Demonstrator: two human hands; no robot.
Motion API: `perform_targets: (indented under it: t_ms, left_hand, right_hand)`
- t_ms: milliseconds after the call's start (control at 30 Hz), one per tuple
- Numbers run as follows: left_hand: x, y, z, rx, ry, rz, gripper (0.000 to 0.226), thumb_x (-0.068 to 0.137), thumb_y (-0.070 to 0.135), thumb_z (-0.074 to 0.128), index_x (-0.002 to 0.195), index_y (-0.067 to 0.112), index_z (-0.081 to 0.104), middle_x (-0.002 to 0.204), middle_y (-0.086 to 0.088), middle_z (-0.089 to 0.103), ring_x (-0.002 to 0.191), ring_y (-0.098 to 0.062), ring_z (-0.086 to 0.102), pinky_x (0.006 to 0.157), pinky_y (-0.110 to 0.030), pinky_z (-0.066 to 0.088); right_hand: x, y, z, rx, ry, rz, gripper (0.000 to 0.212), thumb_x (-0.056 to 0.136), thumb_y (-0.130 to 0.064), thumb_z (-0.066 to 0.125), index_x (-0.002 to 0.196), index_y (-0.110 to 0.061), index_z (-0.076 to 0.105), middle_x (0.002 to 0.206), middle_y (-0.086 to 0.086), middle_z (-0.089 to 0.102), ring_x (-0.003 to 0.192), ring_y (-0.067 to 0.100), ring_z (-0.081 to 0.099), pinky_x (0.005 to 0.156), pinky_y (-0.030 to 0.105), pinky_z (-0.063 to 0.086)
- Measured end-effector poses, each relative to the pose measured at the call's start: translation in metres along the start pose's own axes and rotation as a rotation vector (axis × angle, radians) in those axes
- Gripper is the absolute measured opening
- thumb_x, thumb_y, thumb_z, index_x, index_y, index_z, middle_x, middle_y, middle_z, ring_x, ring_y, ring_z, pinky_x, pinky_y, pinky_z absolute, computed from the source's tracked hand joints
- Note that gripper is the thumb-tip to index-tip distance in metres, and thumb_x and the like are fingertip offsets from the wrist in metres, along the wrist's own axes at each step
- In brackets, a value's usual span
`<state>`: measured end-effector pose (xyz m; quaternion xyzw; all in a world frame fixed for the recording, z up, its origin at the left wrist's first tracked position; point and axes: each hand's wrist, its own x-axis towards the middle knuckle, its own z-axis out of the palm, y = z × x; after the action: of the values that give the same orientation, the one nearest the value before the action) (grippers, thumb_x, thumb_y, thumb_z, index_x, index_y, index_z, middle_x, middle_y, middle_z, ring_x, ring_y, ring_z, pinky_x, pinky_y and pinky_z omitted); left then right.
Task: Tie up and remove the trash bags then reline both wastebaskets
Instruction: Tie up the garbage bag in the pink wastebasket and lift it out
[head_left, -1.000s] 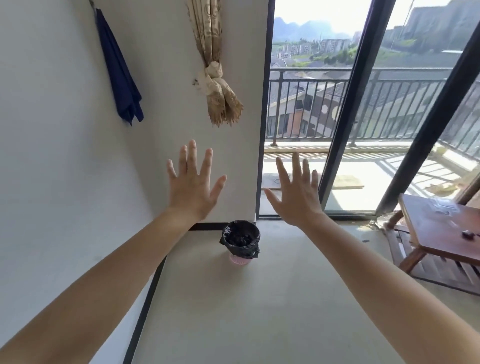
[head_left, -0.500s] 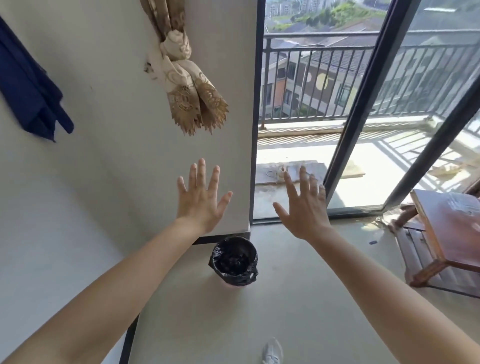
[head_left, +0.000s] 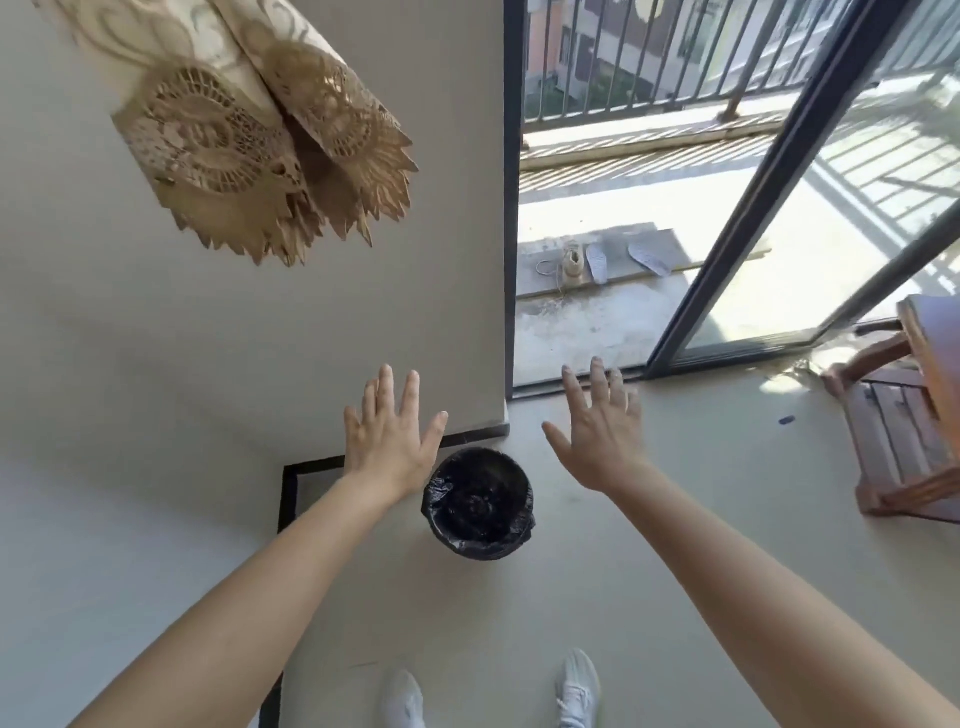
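A small wastebasket lined with a black trash bag (head_left: 479, 506) stands on the floor near the wall corner, seen from above; the bag's rim folds over the basket's edge and dark contents show inside. My left hand (head_left: 389, 441) hovers open, fingers spread, just above and left of the basket. To the basket's upper right my right hand (head_left: 597, 431) is also held open with fingers spread. Neither hand touches the bag. Only one wastebasket is in view.
A tied beige curtain (head_left: 270, 135) hangs at the upper left against the wall. The glass sliding door (head_left: 769, 197) opens onto a balcony with a shoe and insoles. A wooden table (head_left: 919, 405) stands at the right. My white shoes (head_left: 576, 691) are at the bottom.
The view has moved closer to the wastebasket and tilted down; the basket now lies between and below my hands. Both hands stay open and have lowered toward it.
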<state>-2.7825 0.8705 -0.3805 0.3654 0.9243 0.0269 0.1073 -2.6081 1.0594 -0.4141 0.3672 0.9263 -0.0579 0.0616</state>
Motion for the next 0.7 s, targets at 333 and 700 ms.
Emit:
perform_targets:
  t_ms: [333,700]
  left_hand:
    - [0.070,-0.078,0.219,-0.080,-0.138,-0.074,0.070,0.101,0.057,0.023,0.159,0.020,0.010,0.166,-0.013,0.004,0.152,-0.030,0.006,0.121,-0.050,0.012]
    - [0.125,-0.153,0.584,-0.479,0.049,-0.363,0.060,0.105,0.047,0.023,0.153,0.012,0.032,0.158,-0.012,0.034,0.146,-0.027,0.030,0.118,-0.040,0.023]
  right_hand:
    - [0.048,-0.021,0.215,0.074,-0.141,0.130,0.077,0.098,-0.061,0.030,0.159,-0.023,0.004,0.165,0.018,0.003,0.150,0.040,0.010,0.119,0.052,0.015]
    - [0.098,0.010,0.575,0.630,-0.001,0.299,0.058,0.105,-0.045,0.034,0.156,-0.019,0.027,0.160,0.011,0.030,0.150,0.023,0.021,0.120,0.041,0.017]
